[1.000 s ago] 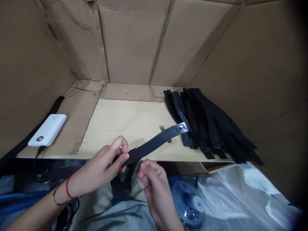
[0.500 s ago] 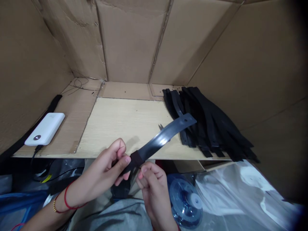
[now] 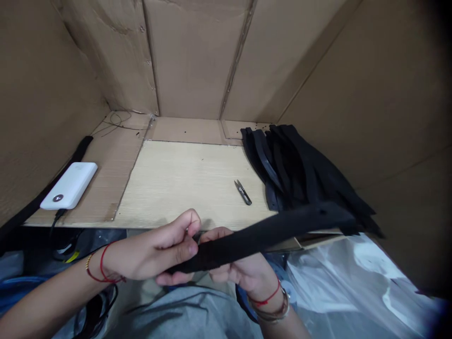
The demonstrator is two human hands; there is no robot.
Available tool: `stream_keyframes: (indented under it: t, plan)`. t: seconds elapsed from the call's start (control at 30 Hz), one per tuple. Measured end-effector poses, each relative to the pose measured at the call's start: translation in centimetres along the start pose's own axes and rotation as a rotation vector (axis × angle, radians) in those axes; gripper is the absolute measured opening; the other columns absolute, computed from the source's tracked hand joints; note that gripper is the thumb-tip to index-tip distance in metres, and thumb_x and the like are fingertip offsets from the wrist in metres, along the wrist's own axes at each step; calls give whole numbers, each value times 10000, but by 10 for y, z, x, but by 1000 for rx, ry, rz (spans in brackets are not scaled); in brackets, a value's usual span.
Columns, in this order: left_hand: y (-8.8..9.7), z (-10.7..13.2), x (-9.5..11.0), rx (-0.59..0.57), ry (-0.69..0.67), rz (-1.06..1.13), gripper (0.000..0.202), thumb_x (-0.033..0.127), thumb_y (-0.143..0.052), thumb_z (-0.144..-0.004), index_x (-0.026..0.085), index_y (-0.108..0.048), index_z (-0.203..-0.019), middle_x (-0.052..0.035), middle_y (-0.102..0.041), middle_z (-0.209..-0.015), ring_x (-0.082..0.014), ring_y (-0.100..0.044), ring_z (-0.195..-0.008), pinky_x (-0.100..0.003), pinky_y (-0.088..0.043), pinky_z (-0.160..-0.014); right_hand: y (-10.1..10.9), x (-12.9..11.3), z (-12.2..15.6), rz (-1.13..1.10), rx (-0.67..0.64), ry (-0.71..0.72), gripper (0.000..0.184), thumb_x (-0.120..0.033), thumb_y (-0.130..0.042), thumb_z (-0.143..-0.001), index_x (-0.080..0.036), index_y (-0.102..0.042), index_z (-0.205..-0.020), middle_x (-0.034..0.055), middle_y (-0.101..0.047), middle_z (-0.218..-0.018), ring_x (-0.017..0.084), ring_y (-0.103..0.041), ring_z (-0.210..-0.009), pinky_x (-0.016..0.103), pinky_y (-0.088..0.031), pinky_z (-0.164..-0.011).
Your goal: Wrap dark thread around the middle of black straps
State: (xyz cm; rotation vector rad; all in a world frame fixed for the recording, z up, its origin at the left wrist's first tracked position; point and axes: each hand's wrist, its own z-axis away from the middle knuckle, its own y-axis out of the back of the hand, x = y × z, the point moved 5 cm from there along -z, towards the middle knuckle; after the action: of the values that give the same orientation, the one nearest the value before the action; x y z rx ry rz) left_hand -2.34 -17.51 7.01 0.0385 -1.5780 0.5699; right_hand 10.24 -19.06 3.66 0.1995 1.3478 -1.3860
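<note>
A long black strap [image 3: 261, 235] with a hole near its far end slants up to the right above the table's front edge. My left hand [image 3: 173, 249] pinches its near end between thumb and fingers. Behind the strap, my right hand [image 3: 243, 270] is closed around it, with fingers showing above and below; its fingertips are partly hidden. The strap's raised end is slightly blurred and overlaps the pile of black straps [image 3: 293, 165] on the right. Small thread snips [image 3: 243, 192] lie on the table beyond the strap.
A white power bank [image 3: 70, 186] with a cable lies at the left, beside a black strip [image 3: 83, 148]. Loose thread [image 3: 116, 122] sits in the back left corner. Cardboard walls [image 3: 190, 61] enclose the table [image 3: 176, 179]. Clear plastic sheeting [image 3: 335, 282] hangs below right.
The strap has turned over from its shiny face to its dull face, and its far end has swung lower and rightward. My right hand has moved behind it. The snips now show fully.
</note>
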Motion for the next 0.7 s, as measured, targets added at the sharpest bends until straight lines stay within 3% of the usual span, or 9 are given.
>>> stream_keyframes:
  t: [0.1,0.2,0.3,0.4,0.53,0.7]
  plan:
    - [0,-8,0,-13,-93,248,143,321,-342,-1047,265,-265,-941,116,-404,-566,-28,-249,-347,-83,-194,-335,-10,-6,-4,-80,-55,159,301,-363,-792,-736,-157,-591,-645,-118,-252,-452,27,-131,-407,203,-98,-411]
    - [0,-14,-2,-26,-167,472,127,273,-403,-1029,264,-313,-940,108,-410,-566,-20,-214,-321,-78,-230,-328,-9,-10,-7,-76,24,381,290,-392,-775,-774,-146,-636,-708,-91,-365,-493,25,-168,-417,217,-111,-425]
    - [3,-16,-7,-12,-195,659,61,249,-444,-1012,232,-434,-954,96,-390,-561,-16,-170,-318,-83,-241,-321,-7,-9,-9,23,137,498,332,-424,-725,-829,-150,-602,-686,-87,-353,-505,33,-192,-438,223,-115,-432]
    - [5,-16,-16,11,-182,796,146,213,-446,-1007,172,-583,-1034,95,-352,-529,-12,-127,-314,-77,-254,-320,-7,-9,-9,132,243,549,290,-423,-721,-836,-171,-589,-783,-100,-345,-505,44,-196,-453,226,-119,-439]
    - [3,-17,-24,-55,-161,919,284,257,-473,-997,90,-660,-1131,98,-339,-481,-5,-122,-279,-71,-258,-288,-9,-11,-8,195,278,497,324,-428,-726,-827,-198,-600,-1017,-110,-382,-507,54,-188,-457,229,-121,-447]
    - [-1,-23,-26,-89,-153,1036,280,253,-521,-966,47,-696,-1036,108,-310,-442,2,-98,-261,-57,-237,-255,-14,-22,-5,284,272,568,207,-376,-712,-824,-170,-705,-846,-56,-443,-560,66,-270,-500,229,-191,-468]
